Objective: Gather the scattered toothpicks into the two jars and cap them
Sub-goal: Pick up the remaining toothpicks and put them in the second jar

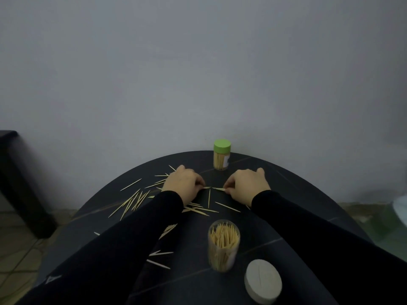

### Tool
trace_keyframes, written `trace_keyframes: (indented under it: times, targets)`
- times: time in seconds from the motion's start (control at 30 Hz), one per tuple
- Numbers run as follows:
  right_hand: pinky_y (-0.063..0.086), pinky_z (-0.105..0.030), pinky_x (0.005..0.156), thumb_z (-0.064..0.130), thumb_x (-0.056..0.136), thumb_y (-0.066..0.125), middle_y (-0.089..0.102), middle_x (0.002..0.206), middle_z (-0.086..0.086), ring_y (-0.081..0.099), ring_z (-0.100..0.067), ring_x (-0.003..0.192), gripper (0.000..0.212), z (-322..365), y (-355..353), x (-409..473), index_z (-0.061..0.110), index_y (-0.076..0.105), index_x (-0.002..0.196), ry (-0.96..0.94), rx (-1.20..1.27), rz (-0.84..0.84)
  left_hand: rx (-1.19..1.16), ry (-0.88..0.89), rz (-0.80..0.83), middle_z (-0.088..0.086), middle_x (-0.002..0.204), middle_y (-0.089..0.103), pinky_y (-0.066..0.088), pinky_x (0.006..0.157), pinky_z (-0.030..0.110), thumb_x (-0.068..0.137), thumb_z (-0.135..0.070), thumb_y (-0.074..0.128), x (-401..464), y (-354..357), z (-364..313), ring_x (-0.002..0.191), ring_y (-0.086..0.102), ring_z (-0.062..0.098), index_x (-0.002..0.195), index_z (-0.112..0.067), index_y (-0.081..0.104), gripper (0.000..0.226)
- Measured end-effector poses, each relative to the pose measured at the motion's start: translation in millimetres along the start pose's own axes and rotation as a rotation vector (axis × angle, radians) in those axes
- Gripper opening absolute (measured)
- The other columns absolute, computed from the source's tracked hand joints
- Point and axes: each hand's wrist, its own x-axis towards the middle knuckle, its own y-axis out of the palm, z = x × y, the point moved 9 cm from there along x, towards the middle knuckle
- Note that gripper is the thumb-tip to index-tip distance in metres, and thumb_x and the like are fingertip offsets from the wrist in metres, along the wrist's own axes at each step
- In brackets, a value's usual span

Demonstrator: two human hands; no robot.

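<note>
Your left hand (184, 183) and right hand (246, 186) each pinch toothpicks (217, 189) low on the worktop (286, 194), fingertips nearly meeting. More lie scattered under and outside your left wrist. The open jar (223, 246) stands nearer you than your right hand; drawing that sleeve back could tip it. The capped jar (222, 154) sits beyond both hands, the loose cap (263, 281) closest to you.

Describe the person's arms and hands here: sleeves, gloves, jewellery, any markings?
Both arms wear long, plain black fabric sleeves, the left sleeve and the right sleeve, each ending at the wrist. The left hand and the right hand are bare: no gloves show. No rings, watch or bracelets are visible from this view. No logos or prints show on the sleeves.
</note>
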Motion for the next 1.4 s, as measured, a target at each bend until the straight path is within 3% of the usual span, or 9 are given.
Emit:
trace_keyframes:
  times: [0.17, 0.33, 0.4, 0.5, 0.73, 1.1, 1.4]
  targets:
    - [0.02, -0.048, 0.109, 0.039, 0.097, 0.05, 0.066, 0.114, 0.011, 0.055, -0.015, 0.11, 0.025, 6, 2, -26, 0.033, 0.067, 0.114, -0.043, 0.022, 0.05, 0.021, 0.057, 0.115, -0.006, 0.116, 0.061, 0.04, 0.095, 0.032, 0.098, -0.031, 0.047, -27, -3, -6, 0.108, 0.043, 0.015, 0.117, -0.032, 0.064, 0.026]
    - [0.02, -0.048, 0.108, 0.057, 0.089, 0.053, 0.064, 0.114, 0.01, 0.052, -0.016, 0.112, 0.038, 7, 3, -44, 0.035, 0.066, 0.116, -0.083, 0.028, 0.078, 0.055, 0.1, 0.288, -0.005, 0.136, 0.045, 0.034, 0.105, 0.035, 0.094, -0.048, 0.047, -51, 0, -12, 0.122, 0.034, 0.016, 0.137, -0.032, 0.047, 0.046]
    - [0.022, -0.046, 0.106, 0.055, 0.089, 0.055, 0.062, 0.116, 0.01, 0.05, -0.016, 0.114, 0.037, 7, 3, -50, 0.035, 0.064, 0.118, -0.092, 0.03, 0.066, 0.071, 0.116, 0.336, -0.007, 0.139, 0.04, 0.032, 0.108, 0.036, 0.093, -0.046, 0.051, -60, 3, -12, 0.126, 0.031, 0.015, 0.141, -0.031, 0.042, 0.051]
    - [0.023, -0.043, 0.103, 0.047, 0.093, 0.053, 0.062, 0.12, 0.012, 0.05, -0.015, 0.115, 0.029, 11, 2, -54, 0.037, 0.064, 0.118, -0.106, 0.042, 0.007, 0.035, 0.111, 0.25, -0.007, 0.137, 0.042, 0.032, 0.107, 0.032, 0.096, -0.036, 0.049, -64, 1, -14, 0.124, 0.032, 0.014, 0.14, -0.029, 0.044, 0.045]
    - [0.027, -0.042, 0.099, 0.041, 0.095, 0.05, 0.063, 0.109, 0.008, 0.05, -0.017, 0.107, 0.02, 22, -2, -58, 0.032, 0.065, 0.106, -0.153, -0.055, -0.076, 0.094, 0.172, 0.065, -0.009, 0.122, 0.054, 0.038, 0.092, 0.027, 0.099, -0.039, 0.042, -67, -8, -24, 0.108, 0.042, 0.012, 0.128, -0.033, 0.057, 0.033]
    - [0.026, -0.048, 0.102, 0.031, 0.098, 0.045, 0.061, 0.113, -0.002, 0.05, -0.023, 0.11, 0.025, 32, 5, -60, 0.019, 0.058, 0.116, -0.212, -0.315, -0.079, 0.12, 0.248, 0.048, -0.005, 0.119, 0.053, 0.04, 0.094, 0.028, 0.1, -0.032, 0.041, -69, -5, -33, 0.107, 0.043, 0.012, 0.119, -0.024, 0.057, 0.026]
    - [0.027, -0.047, 0.102, 0.031, 0.095, 0.049, 0.06, 0.115, -0.001, 0.05, -0.022, 0.111, 0.027, 27, 4, -62, 0.019, 0.056, 0.118, -0.178, -0.25, -0.075, 0.175, 0.361, 0.032, -0.004, 0.123, 0.053, 0.037, 0.092, 0.024, 0.1, -0.027, 0.044, -75, -5, -42, 0.108, 0.043, 0.012, 0.127, -0.023, 0.053, 0.029]
